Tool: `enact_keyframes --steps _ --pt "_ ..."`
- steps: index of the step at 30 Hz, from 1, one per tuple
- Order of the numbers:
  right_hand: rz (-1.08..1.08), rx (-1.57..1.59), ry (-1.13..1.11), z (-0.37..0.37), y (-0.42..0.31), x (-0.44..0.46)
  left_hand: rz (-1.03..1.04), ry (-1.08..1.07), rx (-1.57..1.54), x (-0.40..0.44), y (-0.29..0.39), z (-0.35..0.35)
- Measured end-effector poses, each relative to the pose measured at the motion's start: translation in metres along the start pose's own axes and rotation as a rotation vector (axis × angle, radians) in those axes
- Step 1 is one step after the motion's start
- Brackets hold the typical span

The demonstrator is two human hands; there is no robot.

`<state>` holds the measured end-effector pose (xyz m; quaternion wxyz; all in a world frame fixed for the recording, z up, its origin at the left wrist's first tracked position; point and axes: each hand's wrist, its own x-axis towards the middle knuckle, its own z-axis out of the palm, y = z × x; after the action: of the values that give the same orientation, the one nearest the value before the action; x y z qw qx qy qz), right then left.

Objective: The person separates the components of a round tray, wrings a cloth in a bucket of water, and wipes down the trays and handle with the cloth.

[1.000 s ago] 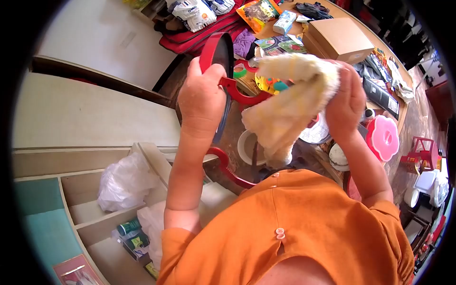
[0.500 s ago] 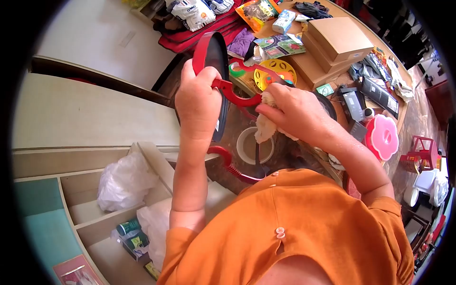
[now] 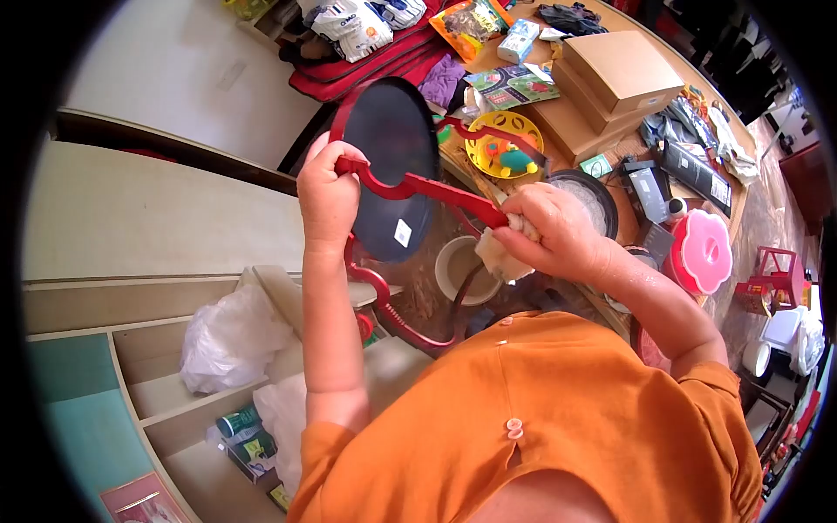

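My left hand (image 3: 331, 193) is closed round a red bar at the rim of a red-framed stand with a round black panel (image 3: 392, 170). The panel is held tilted, and a small white sticker shows low on it. Curved red legs (image 3: 410, 327) stick out towards my body and away to the right. In my right hand (image 3: 558, 228) a damp-looking pale cloth (image 3: 506, 254) is pinched against the far part of the red bar (image 3: 453, 193). Behind the stand, a white bucket (image 3: 469, 266) of cloudy water is on the floor.
A wooden table (image 3: 623, 22) at the back carries cardboard boxes (image 3: 623, 70), a yellow basket (image 3: 504, 122) of toys and packets. A pink lidded container (image 3: 704, 248) stands to the right. An open compartment unit (image 3: 131, 383) with plastic bags (image 3: 231, 336) lies at lower left.
The panel has turned from nearly edge-on to facing me more. My left hand has shifted left and down. My right hand, with the cloth, has moved right and slightly down along the red bar.
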<state>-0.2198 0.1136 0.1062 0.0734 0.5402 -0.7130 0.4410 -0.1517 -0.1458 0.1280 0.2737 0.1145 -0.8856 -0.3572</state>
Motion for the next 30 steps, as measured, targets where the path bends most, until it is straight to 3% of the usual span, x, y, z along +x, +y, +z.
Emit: enact_keyframes --steps 2,5,7,9,11,13,15,18,21,27,30 --pt "-0.006 -0.065 0.161 0.002 -0.007 0.016 -0.011 -0.034 -0.094 0.003 -0.018 0.002" --pt "0.128 -0.023 0.177 -0.005 -0.009 0.039 -0.189 -0.076 -0.024 0.004 -0.025 0.010" --pt "0.175 -0.012 0.167 -0.005 -0.008 0.046 0.144 -0.030 0.109 0.003 -0.027 0.016" --pt "0.228 0.000 0.153 -0.003 -0.010 0.051 0.337 0.094 0.314 -0.007 -0.002 0.020" --pt "0.289 0.007 0.139 0.001 -0.014 0.054 0.448 -0.023 0.341 -0.012 0.019 0.017" --pt "0.202 -0.087 0.156 0.012 -0.017 0.056 0.602 -0.085 0.291 -0.016 0.032 0.023" --pt "0.118 -0.121 0.102 0.013 -0.027 0.059 0.437 -0.005 0.199 -0.023 0.025 0.032" --pt "0.016 -0.144 0.154 0.015 -0.033 0.061 0.351 0.127 0.032 -0.026 0.031 0.031" --pt "-0.079 -0.115 0.182 0.009 -0.033 0.058 0.269 0.130 -0.065 -0.033 0.032 0.023" --pt "-0.249 -0.024 0.207 -0.011 -0.023 0.054 0.335 0.189 -0.215 -0.031 0.029 0.019" --pt "-0.190 -0.059 0.218 -0.013 -0.013 0.049 0.369 0.184 -0.233 -0.029 0.027 0.023"
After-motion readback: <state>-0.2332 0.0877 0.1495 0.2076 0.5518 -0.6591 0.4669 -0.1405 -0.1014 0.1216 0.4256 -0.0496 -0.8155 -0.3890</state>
